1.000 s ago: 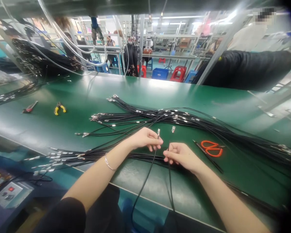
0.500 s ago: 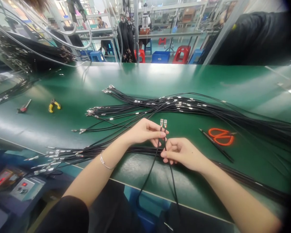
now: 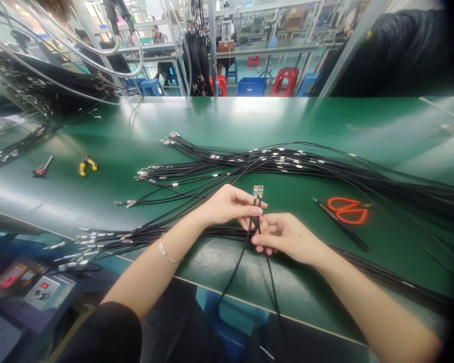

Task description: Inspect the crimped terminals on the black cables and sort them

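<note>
At the far left of the green bench (image 3: 98, 201): the red-handled tool (image 3: 41, 167) and the yellow-handled pliers (image 3: 87, 165) are lying well apart from my hands, so nothing there is getting in my way.

Left of centre, near edge: a fan of loose black wires (image 3: 98, 241) is spreading its metal ends leftward past the bench edge; I am judging that a brush of my forearm could be dragging some of them off.

Left hand (image 3: 223, 206): I am closing thumb and fingers on the two wires just below their tips, gripping them side by side.

Two black wires (image 3: 255, 222): they are sitting between my hands at mid-bench, long axis running near to far, metal terminals (image 3: 258, 191) pointing to the far side and level with each other; the tails are hanging off the near edge toward my lap.

Right hand (image 3: 283, 237): I am pinching the same pair lower down, fingers curled shut, touching my left fingertips.

Risk in the pair: if my pinch is loosening, one wire may be sliding and the terminals falling out of level; the hanging tails could also be snagging on the bundle (image 3: 287, 164) behind.

Right of my hands: the orange scissors (image 3: 346, 210) are lying near, blades toward the left, and a sideways reach could be catching them.
</note>
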`<act>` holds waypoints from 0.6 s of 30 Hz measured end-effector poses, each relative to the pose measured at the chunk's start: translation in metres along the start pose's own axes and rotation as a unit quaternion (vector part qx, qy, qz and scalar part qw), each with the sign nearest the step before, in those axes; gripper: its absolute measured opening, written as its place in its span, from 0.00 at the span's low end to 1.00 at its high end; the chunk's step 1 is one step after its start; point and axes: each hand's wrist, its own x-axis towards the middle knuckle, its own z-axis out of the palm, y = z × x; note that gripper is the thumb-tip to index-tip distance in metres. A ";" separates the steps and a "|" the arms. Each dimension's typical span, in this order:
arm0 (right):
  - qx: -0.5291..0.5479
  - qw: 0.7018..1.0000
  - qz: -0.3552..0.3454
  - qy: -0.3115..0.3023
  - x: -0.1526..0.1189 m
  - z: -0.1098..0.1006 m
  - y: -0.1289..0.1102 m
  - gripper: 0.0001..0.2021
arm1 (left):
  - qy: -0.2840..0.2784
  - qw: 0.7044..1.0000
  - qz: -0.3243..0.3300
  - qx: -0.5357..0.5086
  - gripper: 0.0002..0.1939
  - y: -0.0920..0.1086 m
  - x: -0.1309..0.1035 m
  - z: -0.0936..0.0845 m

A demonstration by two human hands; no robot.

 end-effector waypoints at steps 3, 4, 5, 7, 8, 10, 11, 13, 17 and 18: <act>0.002 1.000 -0.003 -0.005 -0.001 0.000 0.000 0.18 | 0.004 1.000 -0.004 -0.003 0.20 0.000 0.000 0.000; 0.003 1.000 -0.004 -0.007 -0.001 0.000 0.000 0.18 | 0.003 1.000 -0.004 -0.003 0.20 -0.001 0.000 0.000; 0.004 1.000 -0.005 -0.010 -0.001 0.000 0.000 0.18 | 0.001 1.000 -0.003 -0.005 0.20 -0.001 0.000 0.000; 0.006 1.000 -0.009 -0.015 -0.001 0.000 0.000 0.17 | -0.001 1.000 -0.003 -0.008 0.20 -0.001 0.001 0.000; 0.007 1.000 -0.010 -0.018 -0.001 0.000 0.001 0.17 | -0.002 1.000 -0.004 -0.010 0.20 -0.002 0.001 0.000; 0.007 1.000 -0.014 -0.021 0.000 0.000 0.001 0.17 | -0.002 1.000 -0.004 -0.011 0.20 -0.002 0.001 0.001; 0.006 1.000 -0.014 -0.022 0.000 0.000 0.001 0.18 | -0.003 1.000 -0.003 -0.011 0.20 -0.002 0.001 0.001; 0.001 1.000 -0.007 -0.030 0.000 -0.002 -0.001 0.18 | -0.008 1.000 -0.003 -0.009 0.19 -0.001 0.000 0.001; -0.023 0.999 0.003 -0.042 -0.001 -0.011 -0.005 0.21 | -0.025 1.000 -0.014 0.011 0.18 0.000 -0.002 0.003; -0.026 0.999 -0.016 -0.014 0.000 -0.014 -0.005 0.22 | -0.037 0.999 -0.021 0.019 0.18 0.000 -0.002 0.004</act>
